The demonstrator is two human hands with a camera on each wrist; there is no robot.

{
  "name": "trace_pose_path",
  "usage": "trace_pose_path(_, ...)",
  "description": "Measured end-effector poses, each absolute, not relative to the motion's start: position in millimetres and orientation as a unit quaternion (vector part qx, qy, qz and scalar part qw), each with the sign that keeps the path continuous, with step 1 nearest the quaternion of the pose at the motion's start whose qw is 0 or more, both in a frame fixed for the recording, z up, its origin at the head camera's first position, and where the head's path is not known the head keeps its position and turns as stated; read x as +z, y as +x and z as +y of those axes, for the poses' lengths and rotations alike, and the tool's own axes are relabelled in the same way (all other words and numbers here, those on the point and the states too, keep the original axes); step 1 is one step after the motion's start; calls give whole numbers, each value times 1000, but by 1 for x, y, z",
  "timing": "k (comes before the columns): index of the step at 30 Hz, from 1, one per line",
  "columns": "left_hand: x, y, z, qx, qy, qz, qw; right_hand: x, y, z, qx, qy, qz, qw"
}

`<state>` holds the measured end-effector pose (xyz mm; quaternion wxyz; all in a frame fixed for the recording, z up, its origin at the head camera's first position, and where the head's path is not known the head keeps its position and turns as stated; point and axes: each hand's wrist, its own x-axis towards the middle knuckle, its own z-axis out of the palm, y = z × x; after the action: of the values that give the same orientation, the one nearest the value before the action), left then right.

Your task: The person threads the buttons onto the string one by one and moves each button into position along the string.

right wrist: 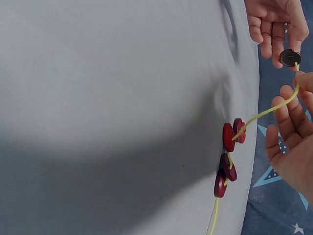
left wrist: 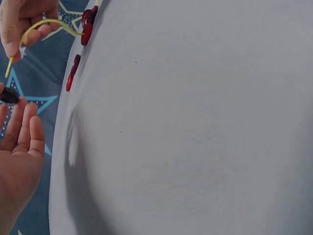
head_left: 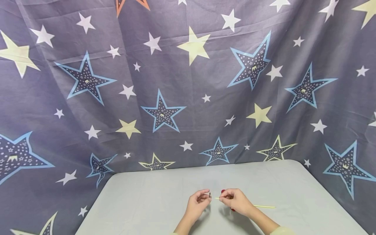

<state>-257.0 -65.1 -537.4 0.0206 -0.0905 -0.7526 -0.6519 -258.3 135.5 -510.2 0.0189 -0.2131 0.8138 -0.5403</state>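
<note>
The head view faces forward and down over the table (head_left: 152, 192); both wrist views look from nearer the table, sharing its red buttons (right wrist: 228, 138).

A dark grey-purple cloth (head_left: 182, 81) with soft folds hangs beyond the far edge of a pale grey table (head_left: 141, 195) and runs along its left and right sides. It bears plain white stars (head_left: 127, 91), plain yellow stars (head_left: 195, 46), and dotted stars with blue edges (head_left: 162, 114) or yellow ones, some holding small crowns. The table's far corners are rounded.
</note>
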Motion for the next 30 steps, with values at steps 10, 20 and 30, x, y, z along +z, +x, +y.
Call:
trace_pose_path(10,-540,-254,-67,-683,-85,-725,-34,-507,-255,132,-540,-229,810,11)
trace_pose_path(20,-513,-234,-68,-708,-97,-698,-55,-505,-254,128,-528,-238,815,3)
trace_pose_path(30,-529,-247,-65,-705,-88,-701,-58,-503,-253,126,-517,-236,823,4)
